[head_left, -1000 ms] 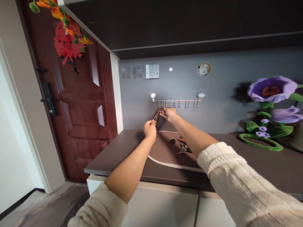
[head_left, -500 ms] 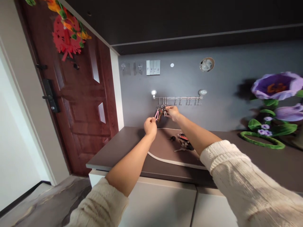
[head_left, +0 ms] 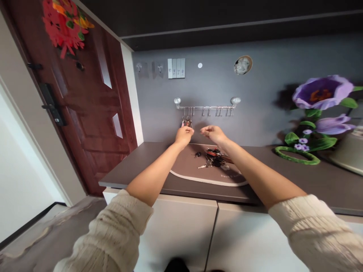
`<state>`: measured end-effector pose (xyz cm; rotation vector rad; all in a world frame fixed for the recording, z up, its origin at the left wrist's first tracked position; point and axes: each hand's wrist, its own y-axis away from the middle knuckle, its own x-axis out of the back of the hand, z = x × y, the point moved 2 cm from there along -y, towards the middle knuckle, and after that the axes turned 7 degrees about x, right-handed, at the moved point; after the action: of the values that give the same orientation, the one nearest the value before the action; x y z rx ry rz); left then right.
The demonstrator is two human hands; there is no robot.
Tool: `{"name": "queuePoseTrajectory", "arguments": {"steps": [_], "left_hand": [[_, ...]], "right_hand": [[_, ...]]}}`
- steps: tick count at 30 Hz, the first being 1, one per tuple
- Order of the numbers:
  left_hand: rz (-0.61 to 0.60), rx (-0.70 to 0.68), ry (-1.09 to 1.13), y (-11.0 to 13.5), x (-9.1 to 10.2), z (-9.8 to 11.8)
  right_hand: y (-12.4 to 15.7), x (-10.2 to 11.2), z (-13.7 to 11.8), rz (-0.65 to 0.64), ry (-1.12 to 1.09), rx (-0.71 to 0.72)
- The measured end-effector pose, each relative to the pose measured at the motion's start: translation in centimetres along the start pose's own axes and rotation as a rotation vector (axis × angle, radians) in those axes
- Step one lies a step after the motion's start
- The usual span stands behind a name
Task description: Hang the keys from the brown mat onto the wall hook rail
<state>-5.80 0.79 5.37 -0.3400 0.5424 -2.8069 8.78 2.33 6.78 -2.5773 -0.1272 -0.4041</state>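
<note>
A silver rail with hooks is mounted on the grey wall. From its left hooks hangs a bunch of keys with a pink strap, partly covered by my left hand. The fingers of that hand are closed at the lower part of the bunch. To its right, my right hand hovers with fingers loosely bent and apart, and I see nothing in them. Below it, a pile of keys with dark and red fobs lies on a brown mat, a small black key beside the pile.
Purple artificial flowers with a green ring base stand on the right of the counter. A dark shelf overhangs the wall. Light switches and two clear hooks are above the rail. A red-brown door stands at left.
My right hand has come away from the hanging keys toward the right. My left hand has moved up in front of them. The view has shifted, showing more of the key pile.
</note>
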Motion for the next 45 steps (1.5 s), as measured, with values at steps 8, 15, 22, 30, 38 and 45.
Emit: {"name": "queuePoseTrajectory", "arguments": {"steps": [8, 15, 22, 30, 38, 45], "left_hand": [[-0.308, -0.36, -0.402, 1.7, -1.1, -2.6], [-0.509, -0.516, -0.58, 1.8, -0.8, -3.2], [-0.609, -0.55, -0.653, 2.3, -1.2, -2.9], [-0.578, -0.541, -0.664, 2.6, -1.4, -2.7], [-0.463, -0.491, -0.632, 1.9, -1.3, -3.1], [-0.358, -0.359, -0.429, 1.9, -1.2, -3.0]], "right_hand": [[3.8, 1.1, 2.6, -0.269, 0.399, 0.068], [3.4, 1.2, 3.6, -0.329, 0.63, 0.144], [3.2, 0.7, 3.9, -0.345, 0.706, 0.165], [3.2, 0.6, 3.7, -0.347, 0.708, 0.161], [3.2, 0.6, 3.9, -0.353, 0.71, 0.181], [3.3, 0.5, 3.8, -0.35, 0.669, 0.174]]}}
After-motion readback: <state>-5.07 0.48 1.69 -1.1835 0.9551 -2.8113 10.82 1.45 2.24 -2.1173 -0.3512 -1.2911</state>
